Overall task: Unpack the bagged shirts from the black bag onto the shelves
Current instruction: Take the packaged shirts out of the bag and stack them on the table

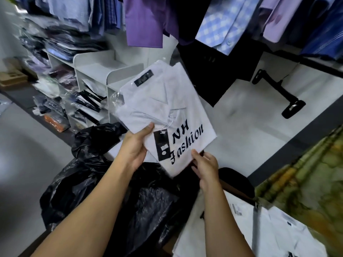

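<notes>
The left hand (136,147) grips the near left edge of a bagged white shirt (163,106), thumb on top and fingers beneath. The right hand (206,166) pinches the pack's near corner, thumb on the "NH Fashion" print. Both hands are clamped on the pack and hold it in the air, tilted. A second pack may lie under the first; the layered edges do not settle it. A black hang tag (162,145) shows through the plastic.

Directly below the pack lies the crumpled black bag (92,182), its mouth open toward the person. More bagged white shirts (274,230) lie at the lower right.

Beyond the pack stand the white shelves (111,71), with a bare top section next to compartments crowded with other packed shirts (61,45). Hanging shirts (143,21) fill the rail above.

This looks like the carrying step: the pack is out of the bag but not yet shelved. The next move calls for reaching forward and left, then laying it flat in a free compartment.
</notes>
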